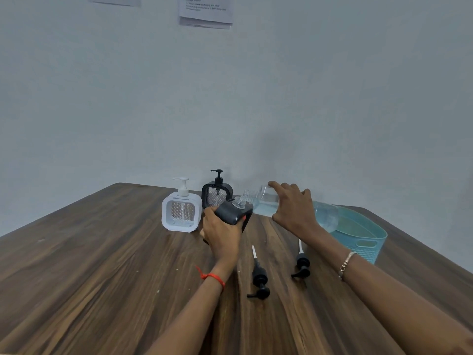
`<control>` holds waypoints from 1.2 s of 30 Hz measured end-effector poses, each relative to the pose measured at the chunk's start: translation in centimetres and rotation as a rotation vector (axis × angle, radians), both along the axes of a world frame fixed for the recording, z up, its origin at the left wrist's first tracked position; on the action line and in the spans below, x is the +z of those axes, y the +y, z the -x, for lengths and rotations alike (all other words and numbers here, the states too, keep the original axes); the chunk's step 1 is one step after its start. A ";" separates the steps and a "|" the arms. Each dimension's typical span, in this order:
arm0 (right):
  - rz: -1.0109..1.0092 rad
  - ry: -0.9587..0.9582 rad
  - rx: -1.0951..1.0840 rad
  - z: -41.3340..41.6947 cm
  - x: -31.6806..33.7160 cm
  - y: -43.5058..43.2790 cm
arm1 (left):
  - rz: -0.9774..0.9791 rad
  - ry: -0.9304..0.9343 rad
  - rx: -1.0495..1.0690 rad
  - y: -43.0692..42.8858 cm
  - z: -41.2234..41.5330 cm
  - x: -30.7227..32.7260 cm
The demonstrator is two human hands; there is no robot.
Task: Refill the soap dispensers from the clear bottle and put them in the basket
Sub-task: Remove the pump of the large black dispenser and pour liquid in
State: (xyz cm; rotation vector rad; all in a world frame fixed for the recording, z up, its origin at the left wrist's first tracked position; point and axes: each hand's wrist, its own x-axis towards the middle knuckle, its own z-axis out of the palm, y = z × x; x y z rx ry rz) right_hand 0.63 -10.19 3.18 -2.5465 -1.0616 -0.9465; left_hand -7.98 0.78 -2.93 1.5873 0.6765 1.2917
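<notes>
**Three dispensers, two loose pumps, one bottle tipping**

Three soap dispensers are showing. A white dispenser (181, 212) is standing upright at the far side of the table (102, 252) with its pump on. A black dispenser (217, 194), also with its pump on, is standing just behind and to the right of it, near the wall (256, 98). An open-necked black dispenser (231, 212) is being held tilted above the tabletop.

Two black pumps are lying flat on the wood nearer the person, apart from each other: one pump (259, 278) is lying between the forearms, the other pump (302, 265) just beside the right forearm. One clear bottle (266, 204) and one teal basket (368, 239) are in view.

The left hand (221, 234) is wrapping its fingers tightly round the body of the tilted dispenser. The right hand (294, 208) is clamping down over the bottle from above, with the fingers curling round its body. The bottle is lying almost on its side, holding pale bluish liquid, with its mouth just beside the dispenser's neck. Whether liquid is flowing cannot be told.

A red thread (211, 276) is circling the left wrist and a bracelet (346, 263) the right.

The table is dark wood grain. The basket is sitting at its right side, behind the bottle's base. The wall is plain pale grey, with printed papers (206, 11) hanging high up.
</notes>
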 end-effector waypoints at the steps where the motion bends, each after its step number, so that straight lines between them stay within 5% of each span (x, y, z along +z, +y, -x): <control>1: 0.005 -0.002 -0.005 0.0 0.0 0.0 | 0.007 0.004 -0.002 0.0 0.0 0.0; 36: 0.031 -0.019 -0.008 0.6 -0.3 0.4 | 0.042 0.015 -0.006 0.1 0.8 -0.4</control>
